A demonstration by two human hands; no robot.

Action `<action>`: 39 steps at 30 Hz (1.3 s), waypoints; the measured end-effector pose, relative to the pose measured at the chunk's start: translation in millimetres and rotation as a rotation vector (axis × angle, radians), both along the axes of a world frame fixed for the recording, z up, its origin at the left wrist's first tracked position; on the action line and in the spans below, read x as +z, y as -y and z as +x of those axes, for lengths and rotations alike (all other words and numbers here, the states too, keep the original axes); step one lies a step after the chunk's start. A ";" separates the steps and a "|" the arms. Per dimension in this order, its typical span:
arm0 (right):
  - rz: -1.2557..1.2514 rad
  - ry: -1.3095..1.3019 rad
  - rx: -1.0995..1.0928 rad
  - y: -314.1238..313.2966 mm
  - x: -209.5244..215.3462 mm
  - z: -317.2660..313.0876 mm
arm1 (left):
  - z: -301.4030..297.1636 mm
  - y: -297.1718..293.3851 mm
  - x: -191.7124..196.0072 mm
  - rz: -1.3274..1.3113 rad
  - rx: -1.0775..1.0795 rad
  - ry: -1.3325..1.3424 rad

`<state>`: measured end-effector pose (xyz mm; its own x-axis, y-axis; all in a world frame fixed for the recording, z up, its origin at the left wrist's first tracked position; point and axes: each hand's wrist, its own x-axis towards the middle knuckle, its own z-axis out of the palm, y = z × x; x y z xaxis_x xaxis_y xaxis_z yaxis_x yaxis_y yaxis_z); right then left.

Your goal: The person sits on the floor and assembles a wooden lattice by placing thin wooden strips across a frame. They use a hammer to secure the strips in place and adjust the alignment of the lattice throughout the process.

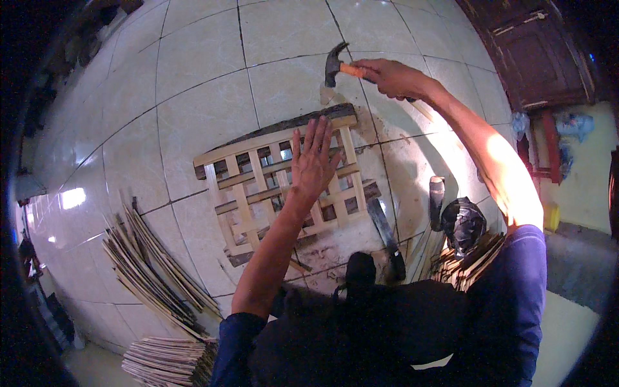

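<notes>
A wooden lattice frame [284, 184] lies flat on the tiled floor [193, 64], near its middle, resting on a dark board. The left hand [313, 161] presses on the frame, fingers [316, 132] spread wide and flat, gripping nothing. The right hand [390, 77] has its fingers wrapped tight around the orange handle of a hammer [335, 63], raised above the frame's far edge. Bundles of bamboo strips [151, 267] lie toward the floor's left side.

A tiled-floor home workshop: bamboo strip bundles [155, 267], a slatted lattice [284, 180], a wooden door [535, 51].
</notes>
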<state>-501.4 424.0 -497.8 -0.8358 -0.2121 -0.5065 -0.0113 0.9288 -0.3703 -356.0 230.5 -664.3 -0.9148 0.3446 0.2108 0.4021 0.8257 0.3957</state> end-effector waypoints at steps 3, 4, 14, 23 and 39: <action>0.094 0.316 0.115 -8.4 -1.1 -0.8 | -1.8 -1.7 -0.9 -0.006 -0.014 0.025; 0.090 0.338 0.164 -8.7 8.1 -4.8 | -0.5 -1.4 -1.1 0.000 -0.006 0.015; 0.051 0.247 0.094 -17.6 9.5 -4.9 | -3.9 -4.0 2.2 -0.042 0.007 -0.004; 0.008 0.215 0.086 -19.4 11.1 -2.8 | -2.6 -1.9 -2.2 -0.023 0.020 -0.056; -0.001 0.228 0.126 -25.6 -5.2 1.8 | -7.3 -6.1 2.4 -0.022 0.021 -0.018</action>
<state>-499.6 449.6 -503.1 -0.6667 -0.3076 -0.6788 -0.0428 0.9251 -0.3773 -363.3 236.6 -662.0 -0.9179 0.3300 0.2203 0.3917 0.8423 0.3703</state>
